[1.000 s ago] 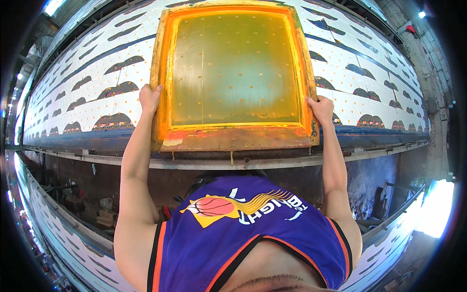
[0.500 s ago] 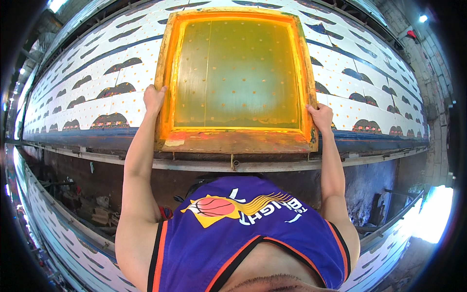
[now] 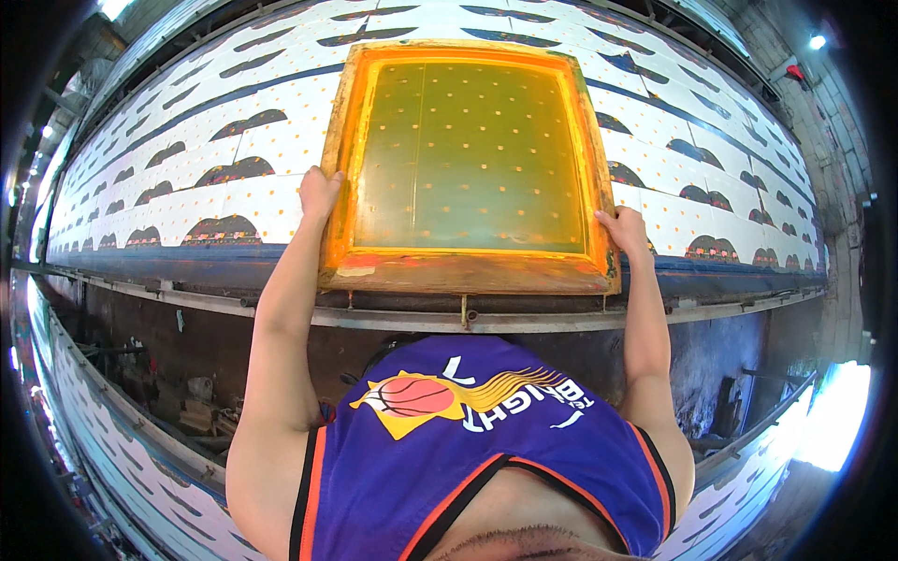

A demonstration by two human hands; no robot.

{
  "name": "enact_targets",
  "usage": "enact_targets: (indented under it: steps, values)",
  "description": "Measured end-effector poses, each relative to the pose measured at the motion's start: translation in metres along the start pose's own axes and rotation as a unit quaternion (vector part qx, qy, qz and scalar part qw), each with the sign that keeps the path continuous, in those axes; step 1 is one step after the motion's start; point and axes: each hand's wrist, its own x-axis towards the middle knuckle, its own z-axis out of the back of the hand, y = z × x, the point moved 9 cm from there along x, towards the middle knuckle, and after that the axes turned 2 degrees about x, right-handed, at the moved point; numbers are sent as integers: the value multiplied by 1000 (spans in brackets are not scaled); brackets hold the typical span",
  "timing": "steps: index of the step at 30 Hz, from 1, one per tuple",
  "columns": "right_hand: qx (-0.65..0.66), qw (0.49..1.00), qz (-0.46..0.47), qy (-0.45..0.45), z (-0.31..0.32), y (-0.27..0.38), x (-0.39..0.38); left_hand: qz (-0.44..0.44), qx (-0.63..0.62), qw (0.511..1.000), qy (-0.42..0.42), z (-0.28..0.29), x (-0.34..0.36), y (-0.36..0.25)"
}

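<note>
A wooden screen frame (image 3: 468,277), stained orange and yellow, lies on the long printing table, with green translucent mesh (image 3: 477,159) inside and rows of small dots showing across it. My left hand (image 3: 320,194) grips the frame's left side, fingers wrapped at its edge. On the opposite side, my right hand (image 3: 625,227) holds the right edge, thumb against the wood. Around the frame are white sheets (image 3: 187,122) printed with dark arched shapes and small orange dots. Short metal pins hang below the frame's near bar.
A metal rail (image 3: 412,316) runs along the table's near edge, above a dark floor (image 3: 187,355). Another printed table (image 3: 159,477) shows behind me at the lower edge. A block wall (image 3: 832,187) stands at the right, and a bright opening glares at lower right.
The frame and both hands have shifted to the right, the left side more than the right. The frame's far edge now sits lower in the view.
</note>
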Motion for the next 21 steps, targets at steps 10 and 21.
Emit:
enact_targets:
  steps: [10, 21]
  values:
    - [4, 879, 464, 108, -53, 224, -199, 38, -61, 997, 18, 4, 0, 1]
    - [-89, 936, 339, -16, -45, 270, -151, -6, -65, 998, 7, -7, 8, 8]
